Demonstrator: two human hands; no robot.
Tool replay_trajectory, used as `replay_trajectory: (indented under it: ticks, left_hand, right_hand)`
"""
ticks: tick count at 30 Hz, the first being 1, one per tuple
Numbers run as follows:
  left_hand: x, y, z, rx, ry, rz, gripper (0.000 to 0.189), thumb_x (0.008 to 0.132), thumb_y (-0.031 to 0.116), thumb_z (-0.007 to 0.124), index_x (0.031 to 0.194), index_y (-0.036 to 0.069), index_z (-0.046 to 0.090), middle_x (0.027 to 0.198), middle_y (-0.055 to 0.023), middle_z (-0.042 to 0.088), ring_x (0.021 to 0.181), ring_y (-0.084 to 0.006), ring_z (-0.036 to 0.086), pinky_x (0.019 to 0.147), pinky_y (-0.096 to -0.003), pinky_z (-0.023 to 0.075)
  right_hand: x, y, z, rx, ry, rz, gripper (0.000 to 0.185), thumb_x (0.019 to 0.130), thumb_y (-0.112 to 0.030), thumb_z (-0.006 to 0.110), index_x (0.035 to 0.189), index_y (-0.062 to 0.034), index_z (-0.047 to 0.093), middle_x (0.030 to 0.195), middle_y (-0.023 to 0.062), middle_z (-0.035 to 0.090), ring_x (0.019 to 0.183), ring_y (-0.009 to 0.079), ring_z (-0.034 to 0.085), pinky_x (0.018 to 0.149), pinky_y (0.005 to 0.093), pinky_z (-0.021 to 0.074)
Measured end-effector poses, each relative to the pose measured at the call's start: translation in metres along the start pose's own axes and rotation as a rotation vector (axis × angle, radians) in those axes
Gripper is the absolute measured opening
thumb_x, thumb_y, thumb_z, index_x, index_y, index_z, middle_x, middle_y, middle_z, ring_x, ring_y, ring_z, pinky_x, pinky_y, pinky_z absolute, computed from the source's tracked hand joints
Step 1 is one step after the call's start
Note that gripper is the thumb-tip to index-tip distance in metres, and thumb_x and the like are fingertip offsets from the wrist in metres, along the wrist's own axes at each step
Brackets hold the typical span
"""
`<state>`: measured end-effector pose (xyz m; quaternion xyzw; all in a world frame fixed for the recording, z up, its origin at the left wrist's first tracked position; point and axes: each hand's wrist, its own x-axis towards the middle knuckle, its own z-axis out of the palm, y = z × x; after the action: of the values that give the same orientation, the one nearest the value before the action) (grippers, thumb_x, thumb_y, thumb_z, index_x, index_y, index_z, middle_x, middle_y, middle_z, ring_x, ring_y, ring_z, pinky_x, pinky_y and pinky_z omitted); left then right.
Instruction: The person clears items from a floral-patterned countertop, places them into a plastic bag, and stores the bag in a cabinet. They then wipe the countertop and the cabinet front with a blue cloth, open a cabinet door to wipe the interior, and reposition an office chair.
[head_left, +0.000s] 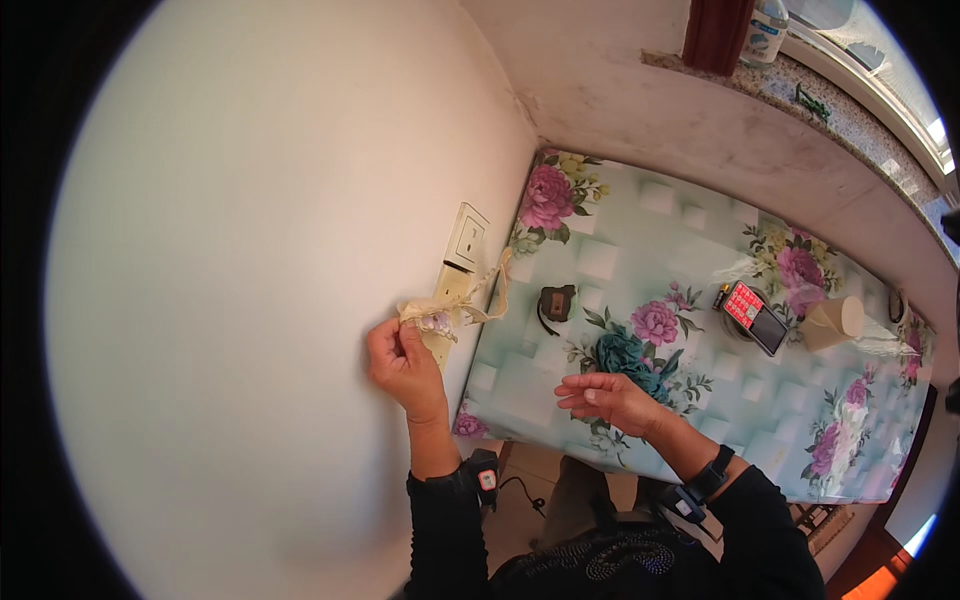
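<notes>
Against the white wall at the left, my left hand (409, 364) pinches a beige lace-edged fabric piece (435, 319) with some purple in it. A loose strip of the lace hangs off to the right. Behind the fabric are wall plates; the upper one is a wall plate (469, 234) with a switch or socket, and the lower wall plate (454, 283) is partly covered. My right hand (611, 401) is over the table, fingers extended and nothing in them. Just beyond it lies a crumpled dark teal cloth (630, 356).
A floral tablecloth (675, 225) covers the table. On it are a tape measure (558, 303), a red-and-black device (754, 315) resting on a round object, a small battery (721, 294) and a beige cup (832, 322). A bottle (765, 34) stands on the stone windowsill (855, 120).
</notes>
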<state>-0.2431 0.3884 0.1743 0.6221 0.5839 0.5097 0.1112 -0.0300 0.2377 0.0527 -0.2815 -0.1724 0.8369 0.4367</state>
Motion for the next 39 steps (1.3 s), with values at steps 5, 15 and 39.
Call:
replay_trajectory:
  ticks: [5, 15, 39]
  left_hand:
    - [0.015, 0.031, -0.024, -0.126, 0.129, 0.075, 0.005, 0.088, 0.000, 0.054, 0.093, -0.001, 0.053, 0.074, -0.0062, 0.060, 0.054, -0.0083, 0.051, 0.051, -0.0216, 0.0432]
    - [-0.028, 0.009, -0.054, -0.220, 0.089, 0.014, 0.005, 0.089, -0.002, 0.051, 0.093, -0.002, 0.052, 0.083, -0.0082, 0.058, 0.060, -0.0108, 0.055, 0.052, -0.0212, 0.0467]
    - [0.044, 0.055, 0.108, -0.379, -0.389, -0.090, 0.032, 0.086, 0.007, 0.060, 0.115, -0.002, 0.049, 0.114, -0.0139, 0.055, 0.077, -0.0165, 0.064, 0.060, -0.0265, 0.0528]
  right_hand:
    - [-0.025, 0.008, 0.006, -1.198, 0.390, -0.426, 0.039, 0.074, -0.002, 0.064, 0.112, -0.0078, 0.059, 0.114, 0.0092, 0.060, 0.103, 0.0294, 0.058, 0.088, 0.0371, 0.0458]
    - [-0.020, -0.009, -0.036, -1.765, 0.566, -0.409, 0.041, 0.064, 0.000, 0.066, 0.104, -0.0106, 0.063, 0.117, 0.0095, 0.052, 0.106, 0.0309, 0.051, 0.087, 0.0324, 0.0455]
    - [0.043, -0.086, -0.084, -1.169, 1.056, -0.578, 0.042, 0.064, 0.001, 0.065, 0.105, -0.0052, 0.060, 0.120, 0.0173, 0.054, 0.108, 0.0329, 0.052, 0.089, 0.0386, 0.0434]
